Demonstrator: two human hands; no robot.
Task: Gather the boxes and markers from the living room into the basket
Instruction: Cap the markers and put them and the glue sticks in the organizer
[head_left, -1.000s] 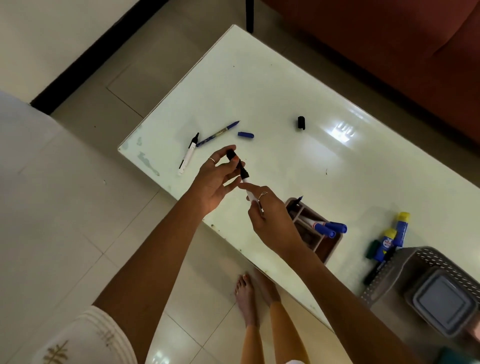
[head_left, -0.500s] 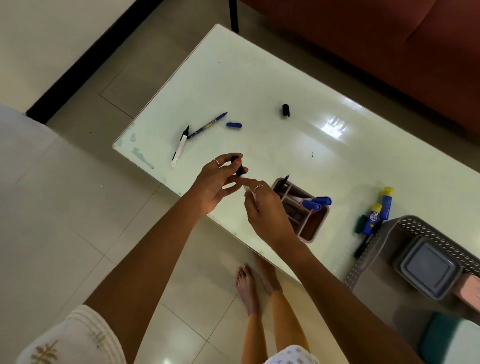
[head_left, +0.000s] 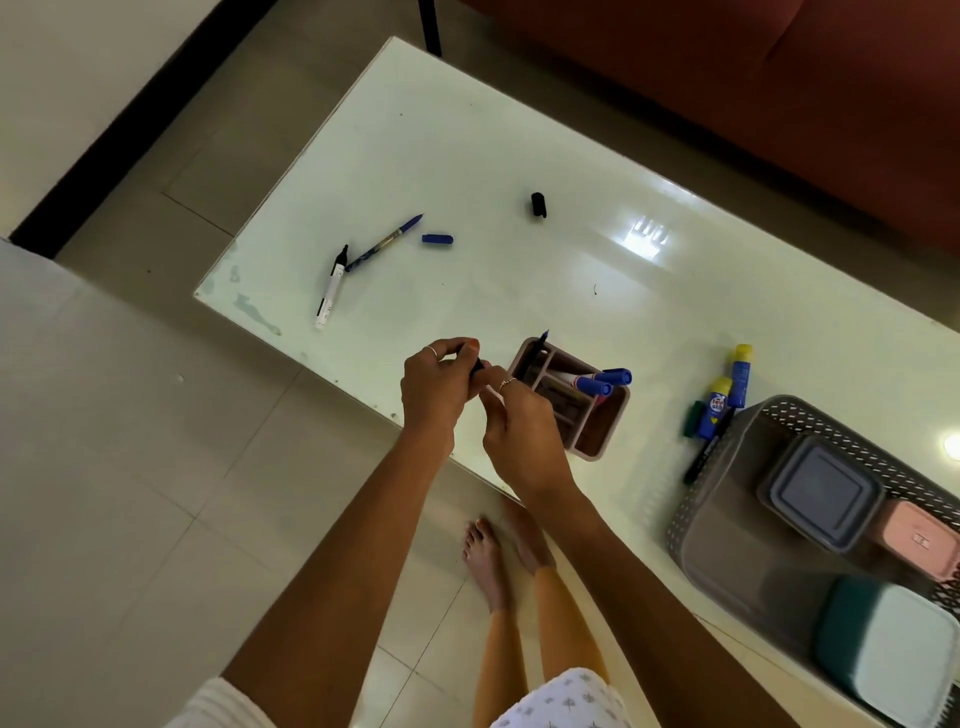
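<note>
A home living room: red sofa (head_left: 727, 93), low white table (head_left: 467, 145), tiled floor (head_left: 104, 467).

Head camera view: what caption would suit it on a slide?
Both hands, left and right, grip a black marker over the table beside the pink organizer.

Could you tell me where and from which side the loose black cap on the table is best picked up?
Pinch the black cap across its short width, coming straight down from above: it lies flat on the table with bare surface all round.
</note>
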